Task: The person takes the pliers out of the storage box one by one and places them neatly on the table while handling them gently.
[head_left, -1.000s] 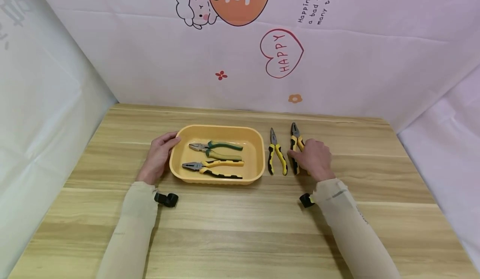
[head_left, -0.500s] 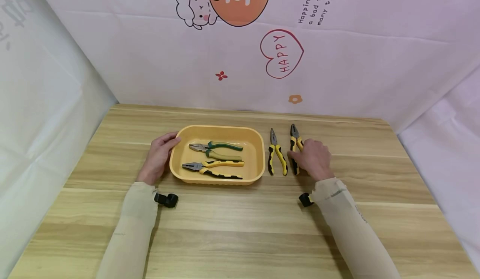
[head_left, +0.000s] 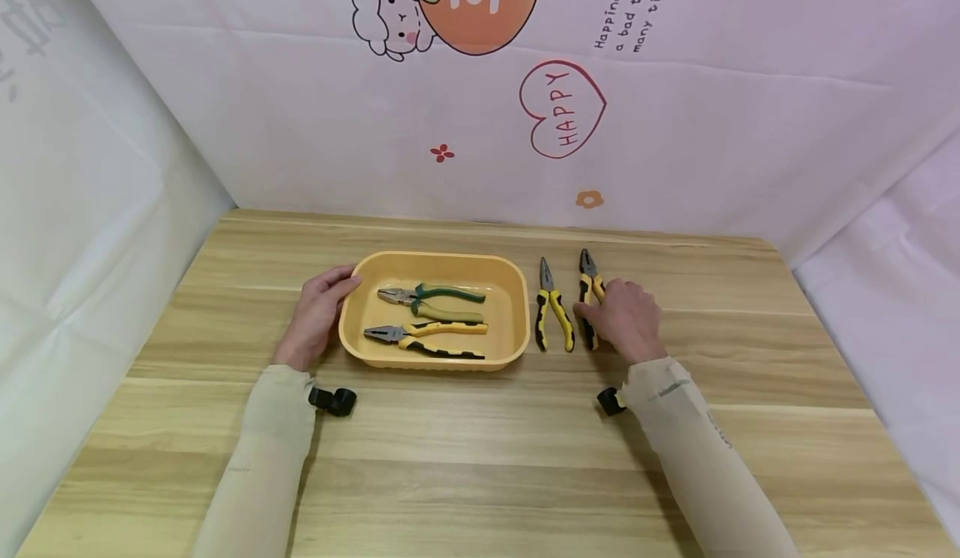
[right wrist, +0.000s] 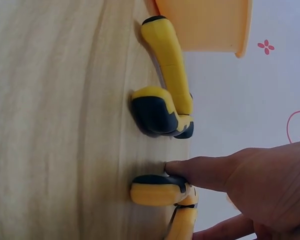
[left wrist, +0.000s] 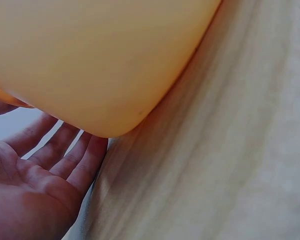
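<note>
Right hand (head_left: 626, 319) resting on outer pliers (head_left: 587, 279), grip loosely curled, not closed; left hand (head_left: 315, 312) flat against tray (head_left: 352, 337); pliers probably stiff, heavy; rubber handles best.

The backdrop (head_left: 300, 124) reads "HAPPY" inside a red heart (head_left: 562, 108) (plus partly cut "Happiness… a bad thing… many times").

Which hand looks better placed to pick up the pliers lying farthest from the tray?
Probably the right hand: it already rests on those pliers, a finger touching one handle. The left hand lies against the far side of the tray.
</note>
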Motion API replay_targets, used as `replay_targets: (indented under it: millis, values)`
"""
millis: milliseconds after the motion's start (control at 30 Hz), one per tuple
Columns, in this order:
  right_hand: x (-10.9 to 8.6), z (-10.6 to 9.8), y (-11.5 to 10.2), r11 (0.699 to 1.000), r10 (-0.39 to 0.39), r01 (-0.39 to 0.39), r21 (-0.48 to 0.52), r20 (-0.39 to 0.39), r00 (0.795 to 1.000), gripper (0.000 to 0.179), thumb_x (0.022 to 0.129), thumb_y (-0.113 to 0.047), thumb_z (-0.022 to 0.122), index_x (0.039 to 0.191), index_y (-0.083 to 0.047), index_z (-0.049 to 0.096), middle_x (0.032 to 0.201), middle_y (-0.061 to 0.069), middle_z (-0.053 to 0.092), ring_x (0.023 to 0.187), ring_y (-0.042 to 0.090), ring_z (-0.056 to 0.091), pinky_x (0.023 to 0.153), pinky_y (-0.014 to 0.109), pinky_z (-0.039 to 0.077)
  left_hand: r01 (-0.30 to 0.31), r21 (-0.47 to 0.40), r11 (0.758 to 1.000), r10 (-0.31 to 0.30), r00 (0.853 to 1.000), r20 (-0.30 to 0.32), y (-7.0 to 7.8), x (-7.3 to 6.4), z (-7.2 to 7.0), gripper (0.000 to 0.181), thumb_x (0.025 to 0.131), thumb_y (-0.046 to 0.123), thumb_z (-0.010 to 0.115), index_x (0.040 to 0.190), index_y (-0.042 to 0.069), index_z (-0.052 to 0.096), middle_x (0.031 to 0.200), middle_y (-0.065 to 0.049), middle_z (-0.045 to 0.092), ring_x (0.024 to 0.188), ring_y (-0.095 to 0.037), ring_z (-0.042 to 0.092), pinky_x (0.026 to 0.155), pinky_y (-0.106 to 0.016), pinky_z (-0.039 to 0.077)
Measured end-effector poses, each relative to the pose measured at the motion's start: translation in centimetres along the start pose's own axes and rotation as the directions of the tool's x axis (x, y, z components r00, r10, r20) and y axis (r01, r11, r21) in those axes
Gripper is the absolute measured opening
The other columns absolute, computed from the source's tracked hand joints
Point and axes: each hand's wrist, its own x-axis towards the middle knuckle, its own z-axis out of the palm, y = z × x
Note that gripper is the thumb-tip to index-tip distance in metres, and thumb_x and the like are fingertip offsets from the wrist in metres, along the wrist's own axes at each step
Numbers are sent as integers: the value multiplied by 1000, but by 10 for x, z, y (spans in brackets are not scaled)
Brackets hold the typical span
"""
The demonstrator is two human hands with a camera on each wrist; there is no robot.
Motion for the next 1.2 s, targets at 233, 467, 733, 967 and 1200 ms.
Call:
replay_targets:
  millis: [233, 467, 733, 967, 1200]
  values:
    - [0, 1, 2, 1000, 5, -6, -28, -12, 1000, 59, 93, -52, 69, 60, -12, 41, 63, 5, 38, 50, 16, 38, 41, 27, 31, -7, -5, 1000, 7, 1000, 2, 0, 0, 0, 48, 106, 15, 56, 144, -13, 46, 119, -1, 63, 106, -11, 66, 90, -22, 56]
    - [-1, 3, 4, 999, -7, 5, -41, -29, 1000, 57, 93, -54, 67, 66, -9, 46, 72, 12, 49, 56, 22, 44, 44, 32, 36, -10, 11, 1000, 10, 1000, -5, 0, 1, -1, 48, 106, 15, 56, 144, -13, 46, 119, 0, 63, 104, -10, 66, 89, -21, 56]
    - [-2, 2, 5, 999, -3, 1, -48, -38, 999, 60, 91, -58, 66, 62, -10, 44, 67, 10, 46, 54, 21, 43, 43, 32, 36, 6, 30, 1000, -6, 1000, -1, 1, 0, -1, 48, 106, 17, 56, 145, -11, 47, 129, -12, 59, 108, -11, 65, 91, -21, 55]
    - [-2, 0, 6, 999, -9, 8, -32, -18, 1000, 64, 90, -63, 66, 57, -12, 44, 60, 4, 39, 50, 17, 40, 42, 29, 33, 5, 23, 1000, -5, 1000, -6, 0, 1, 0, 48, 106, 16, 56, 144, -12, 47, 130, -13, 58, 108, -12, 64, 92, -22, 55]
    - [-5, -5, 6, 1000, -13, 13, -18, -30, 999, 65, 91, -62, 66, 57, -12, 44, 59, 2, 36, 49, 15, 35, 41, 26, 29, 6, 21, 1000, -6, 1000, -13, 0, 1, 0, 47, 106, 15, 56, 144, -12, 47, 127, -10, 59, 106, -11, 65, 91, -22, 55]
